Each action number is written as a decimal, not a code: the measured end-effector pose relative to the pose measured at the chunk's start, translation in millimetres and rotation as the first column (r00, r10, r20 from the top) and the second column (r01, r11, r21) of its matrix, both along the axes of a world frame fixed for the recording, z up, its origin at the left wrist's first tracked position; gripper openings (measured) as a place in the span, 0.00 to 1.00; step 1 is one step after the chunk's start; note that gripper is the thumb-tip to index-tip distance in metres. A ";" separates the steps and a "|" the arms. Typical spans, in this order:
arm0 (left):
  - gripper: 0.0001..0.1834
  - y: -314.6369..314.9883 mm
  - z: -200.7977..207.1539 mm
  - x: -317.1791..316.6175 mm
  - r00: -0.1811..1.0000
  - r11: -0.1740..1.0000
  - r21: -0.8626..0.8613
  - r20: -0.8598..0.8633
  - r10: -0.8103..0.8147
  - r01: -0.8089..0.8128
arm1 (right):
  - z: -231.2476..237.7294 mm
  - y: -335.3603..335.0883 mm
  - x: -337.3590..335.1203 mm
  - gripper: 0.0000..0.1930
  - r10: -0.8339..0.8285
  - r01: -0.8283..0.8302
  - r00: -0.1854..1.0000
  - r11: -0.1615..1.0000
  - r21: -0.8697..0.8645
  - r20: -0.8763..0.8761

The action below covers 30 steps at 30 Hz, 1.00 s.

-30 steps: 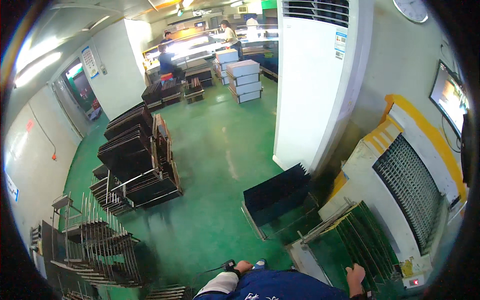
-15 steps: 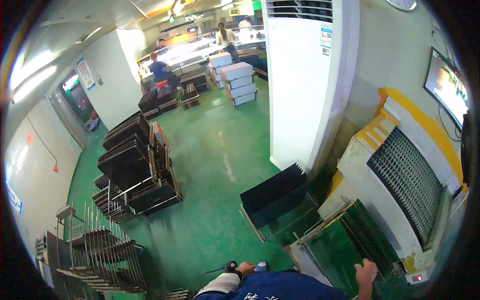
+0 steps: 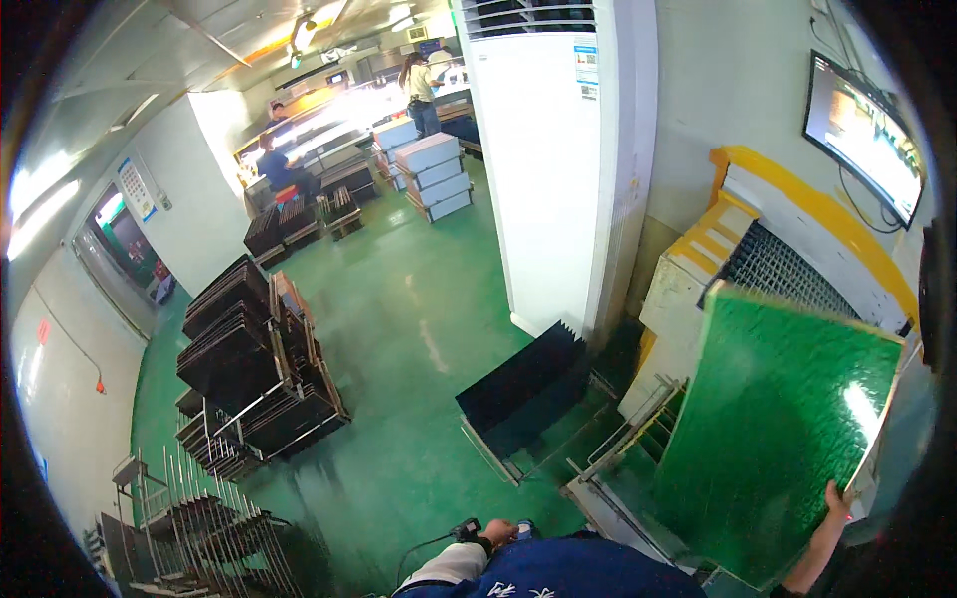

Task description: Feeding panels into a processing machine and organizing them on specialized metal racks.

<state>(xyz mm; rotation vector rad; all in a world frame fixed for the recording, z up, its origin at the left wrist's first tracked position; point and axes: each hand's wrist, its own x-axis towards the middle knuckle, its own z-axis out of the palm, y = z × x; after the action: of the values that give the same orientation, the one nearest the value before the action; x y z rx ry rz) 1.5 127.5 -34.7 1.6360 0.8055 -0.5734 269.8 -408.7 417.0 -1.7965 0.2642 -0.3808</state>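
Note:
A large, glossy green rectangular panel (image 3: 778, 429) stands tilted at the lower right, with light glinting off its face. My right hand (image 3: 837, 498) grips its right edge low down, the fingers closed on the rim. Behind the panel is a white machine with a bed of small rollers (image 3: 783, 264), partly covered by it. Beside the panel's left side, a rack (image 3: 653, 429) holds more green boards. My left hand (image 3: 500, 531) is low in front of my blue top, away from the panel; a black device with a cable is at that wrist, and its fingers are too hidden to read.
A rack of dark panels (image 3: 528, 394) stands on the green floor ahead, near a tall white cabinet unit (image 3: 543, 169). Stacked dark panels (image 3: 254, 364) and an upright-rod rack (image 3: 214, 533) are at left. People work at a lit bench (image 3: 349, 120) far back; a screen (image 3: 862, 135) hangs at right.
My right hand, earlier over the rack with no panel in it, now holds the green panel raised in front of the roller machine. The view has shifted slightly to the right.

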 end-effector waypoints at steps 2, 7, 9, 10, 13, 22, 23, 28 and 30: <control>0.13 -0.5 -4.2 8.9 0.998 0.995 0.080 -0.023 -0.063 0.064 | -4.5 -6.7 6.5 0.27 0.009 -0.022 0.999 0.946 0.323 0.042; 0.13 12.0 -34.4 -11.1 0.918 0.770 -0.527 -0.054 0.393 -0.360 | -37.7 -2.5 58.5 0.22 0.119 -0.121 0.992 0.686 0.717 0.053; 0.14 -7.7 24.4 13.6 0.994 0.990 -0.108 0.064 0.094 -0.087 | -31.5 12.8 63.1 0.22 0.210 -0.253 0.965 0.583 0.773 0.157; 0.15 -10.2 50.3 23.6 0.982 0.977 -0.125 -0.089 0.164 -0.174 | -25.6 27.7 70.0 0.23 0.259 -0.291 0.950 0.530 0.797 0.175; 0.16 22.9 -41.2 -40.9 0.696 0.633 0.666 0.233 -0.680 0.395 | -28.6 74.7 108.5 0.17 0.238 -0.300 0.949 0.473 0.828 0.208; 0.15 -31.5 48.1 -13.0 0.934 0.943 0.028 -0.132 0.331 -0.330 | -119.0 34.8 221.6 0.07 0.042 0.005 0.999 0.341 0.940 -0.020; 0.15 -33.7 53.2 -11.8 0.927 0.937 0.039 -0.137 0.348 -0.346 | -130.8 28.9 243.0 0.07 0.055 -0.003 0.998 0.337 0.942 -0.017; 0.15 -43.6 64.6 -9.3 0.895 0.907 0.079 -0.150 0.420 -0.413 | -149.3 18.8 322.7 0.04 0.033 0.093 0.994 0.290 0.952 -0.107; 0.15 -47.9 68.3 -5.7 0.881 0.897 0.097 -0.170 0.442 -0.431 | -138.3 17.9 331.2 0.04 0.091 0.033 0.994 0.342 0.939 -0.068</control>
<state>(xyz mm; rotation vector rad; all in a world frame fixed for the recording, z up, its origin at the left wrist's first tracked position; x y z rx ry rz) -4.2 79.6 33.6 1.3969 1.3010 -0.3857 600.9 -390.8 278.7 -0.6150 0.4213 -0.0339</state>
